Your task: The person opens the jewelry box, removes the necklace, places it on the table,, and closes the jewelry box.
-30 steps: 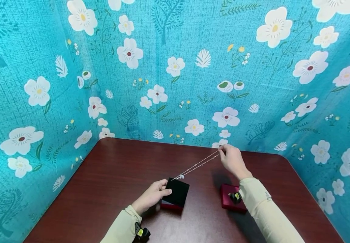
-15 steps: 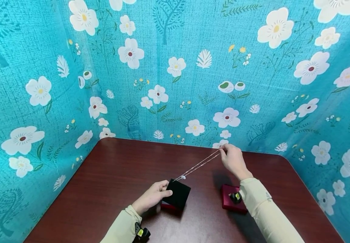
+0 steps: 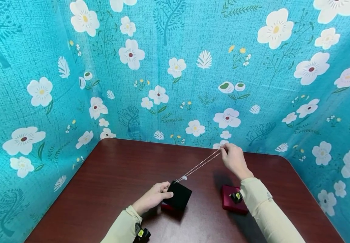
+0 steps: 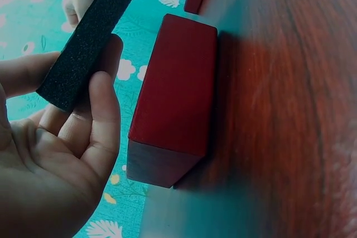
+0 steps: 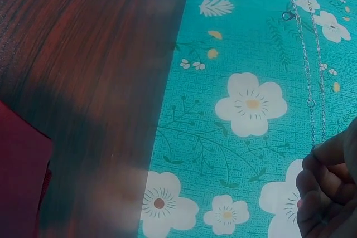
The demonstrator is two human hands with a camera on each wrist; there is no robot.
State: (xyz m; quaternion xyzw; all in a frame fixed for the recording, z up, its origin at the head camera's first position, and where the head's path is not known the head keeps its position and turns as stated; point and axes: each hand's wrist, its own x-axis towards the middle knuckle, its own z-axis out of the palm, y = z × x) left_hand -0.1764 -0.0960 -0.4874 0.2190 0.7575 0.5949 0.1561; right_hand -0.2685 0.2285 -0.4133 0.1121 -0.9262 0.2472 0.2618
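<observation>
My left hand (image 3: 152, 197) grips a square black foam pad (image 3: 179, 195) by its left edge, thumb on top. In the left wrist view the foam (image 4: 89, 43) shows edge-on, held tilted and apart from a dark red box (image 4: 173, 87) on the table. A thin silver necklace (image 3: 199, 166) runs from the pad's far corner up to my right hand (image 3: 234, 160), whose thumb and fingers pinch it. Its small pale pendant (image 3: 184, 178) hangs close to the pad. In the right wrist view both strands show, with a clasp (image 5: 288, 15) on one.
A red box part (image 3: 231, 199) lies on the table under my right forearm, partly hidden by the wrist camera (image 3: 236, 197). The dark wooden table (image 3: 126, 165) ends at a turquoise flowered cloth (image 3: 175, 101) behind and at both sides.
The black foam pad has shifted slightly right and tilted a little more, the pendant moving along with it. My right hand has edged slightly right and keeps the chain taut.
</observation>
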